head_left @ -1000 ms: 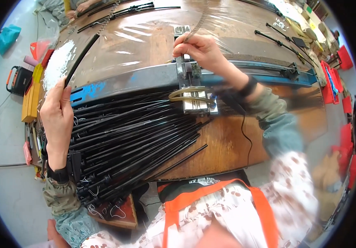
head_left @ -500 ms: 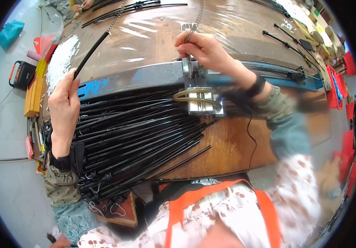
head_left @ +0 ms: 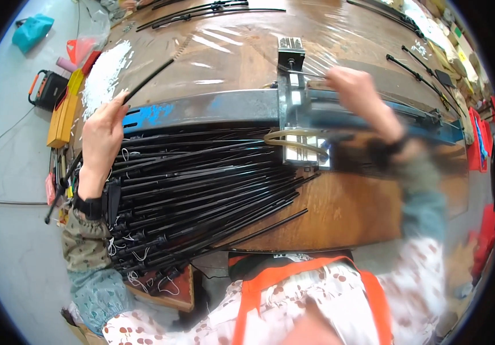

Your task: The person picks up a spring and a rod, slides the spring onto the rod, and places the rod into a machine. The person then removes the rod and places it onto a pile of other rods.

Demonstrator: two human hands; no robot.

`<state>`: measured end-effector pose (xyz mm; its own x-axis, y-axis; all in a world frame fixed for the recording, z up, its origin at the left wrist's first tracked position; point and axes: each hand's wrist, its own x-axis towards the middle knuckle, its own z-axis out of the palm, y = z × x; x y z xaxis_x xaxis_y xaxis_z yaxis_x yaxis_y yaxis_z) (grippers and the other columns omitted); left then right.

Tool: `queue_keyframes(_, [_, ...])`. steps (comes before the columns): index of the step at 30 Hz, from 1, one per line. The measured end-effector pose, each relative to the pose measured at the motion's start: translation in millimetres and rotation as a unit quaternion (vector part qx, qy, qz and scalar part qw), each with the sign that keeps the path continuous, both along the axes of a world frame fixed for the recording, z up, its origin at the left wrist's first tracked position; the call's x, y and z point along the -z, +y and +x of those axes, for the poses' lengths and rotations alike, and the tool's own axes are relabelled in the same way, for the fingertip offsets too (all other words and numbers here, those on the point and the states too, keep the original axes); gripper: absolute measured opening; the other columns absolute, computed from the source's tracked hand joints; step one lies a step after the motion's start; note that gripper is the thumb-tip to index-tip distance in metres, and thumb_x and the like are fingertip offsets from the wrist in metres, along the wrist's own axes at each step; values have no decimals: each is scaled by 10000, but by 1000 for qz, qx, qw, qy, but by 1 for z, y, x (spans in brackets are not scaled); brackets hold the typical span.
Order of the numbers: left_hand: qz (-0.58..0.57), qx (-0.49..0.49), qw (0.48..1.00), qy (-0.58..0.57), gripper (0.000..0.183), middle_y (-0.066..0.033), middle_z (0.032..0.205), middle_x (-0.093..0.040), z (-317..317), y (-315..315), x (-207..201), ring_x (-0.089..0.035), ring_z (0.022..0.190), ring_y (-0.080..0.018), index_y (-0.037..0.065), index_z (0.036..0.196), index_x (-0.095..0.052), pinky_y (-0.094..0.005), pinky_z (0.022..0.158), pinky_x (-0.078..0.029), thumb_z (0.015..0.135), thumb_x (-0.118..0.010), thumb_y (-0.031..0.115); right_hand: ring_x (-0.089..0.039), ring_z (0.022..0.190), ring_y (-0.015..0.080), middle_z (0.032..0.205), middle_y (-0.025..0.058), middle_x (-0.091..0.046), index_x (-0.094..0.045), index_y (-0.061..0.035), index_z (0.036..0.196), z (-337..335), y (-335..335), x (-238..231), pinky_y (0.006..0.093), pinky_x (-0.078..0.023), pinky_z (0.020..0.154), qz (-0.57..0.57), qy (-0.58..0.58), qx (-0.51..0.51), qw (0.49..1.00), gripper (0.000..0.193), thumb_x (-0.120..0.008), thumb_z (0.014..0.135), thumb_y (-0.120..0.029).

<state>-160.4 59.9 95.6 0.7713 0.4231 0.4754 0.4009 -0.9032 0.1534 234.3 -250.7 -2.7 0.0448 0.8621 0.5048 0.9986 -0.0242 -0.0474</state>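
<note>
My left hand [head_left: 102, 135] is closed round the lower end of a slim black tube [head_left: 152, 79], which points up and to the right. A thin coil spring [head_left: 184, 47] sticks out of the tube's far tip and fades from sight above it. Right of a metal clamping fixture [head_left: 291, 103], my right hand [head_left: 354, 89] is curled closed and smeared by motion. A thin dark strand [head_left: 312, 75] runs from the fixture's upper part to its fingers; whether it is spring, cord or rod I cannot tell. Below the fixture loops a yellowish hose [head_left: 293, 138].
A long steel beam [head_left: 219, 112] crosses the wooden table. Many black rods [head_left: 201, 184] lie heaped nearest me. White small tubes [head_left: 106, 75] are piled at left beside a yellow box [head_left: 62, 123]. More rods [head_left: 219, 10] lie at the far side; a red bin [head_left: 478, 138] stands right.
My right hand has moved right, away from the fixture's top, where it pinched a coil spring. My left hand still holds the tube, now tilted lower. The view has shifted slightly.
</note>
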Motion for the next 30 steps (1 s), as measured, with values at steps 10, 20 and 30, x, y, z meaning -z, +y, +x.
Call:
queue_keyframes(10, [18,270,959,78,226,-124,852,-607,172,-64,87,-641,812,-332,120,1142,-636,-434,682,-532,923,-612,173,-562,908,351,861,155,-594,-592,-17,919,77,-196,-1,425,-430,838,-69,-90,222,969,55,-584,869,2])
queue_keyframes(20, [-69,218,971,70,191,-133,883,-663,170,-76,102,-657,834,-352,34,940,-651,-434,750,-529,949,-625,223,-563,948,372,922,181,-576,-584,1,983,114,-213,46,433,-443,852,-35,-36,212,976,69,-548,961,-53])
queue_keyframes(30, [-106,221,968,-56,158,-100,827,-669,170,-78,115,-659,805,-313,82,886,-742,-406,730,-527,869,-718,237,-614,970,366,1001,178,-646,-624,-8,1061,106,-227,47,423,-479,866,-26,-25,245,969,136,-595,930,-32])
